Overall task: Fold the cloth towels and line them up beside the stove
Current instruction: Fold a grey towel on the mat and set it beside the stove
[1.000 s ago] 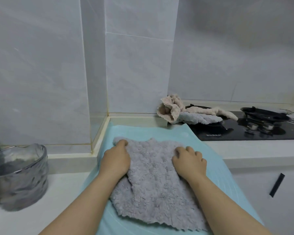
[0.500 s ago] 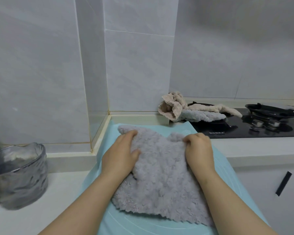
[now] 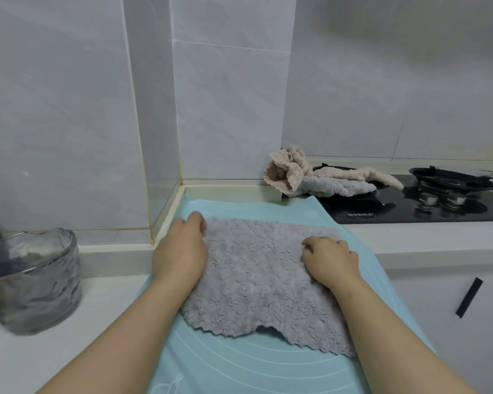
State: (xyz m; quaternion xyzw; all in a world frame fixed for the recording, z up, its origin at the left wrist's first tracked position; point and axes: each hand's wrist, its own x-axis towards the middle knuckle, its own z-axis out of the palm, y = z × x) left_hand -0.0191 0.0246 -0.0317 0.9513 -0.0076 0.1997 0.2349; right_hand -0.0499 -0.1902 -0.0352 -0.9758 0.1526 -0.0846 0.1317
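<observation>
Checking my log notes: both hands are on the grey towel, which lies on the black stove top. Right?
Not quite. The left hand and right hand are on the grey towel, but the head view shows it on the light blue mat beside the stove, not on it.

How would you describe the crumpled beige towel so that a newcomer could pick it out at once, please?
Start at the black glass stove on the right. At its back left corner lies a heap of cloths, and the crumpled beige fleece towel is on top, bunched against the tiled wall. It alone is beige; the pale blue-grey fleece towel under it is not.
</observation>
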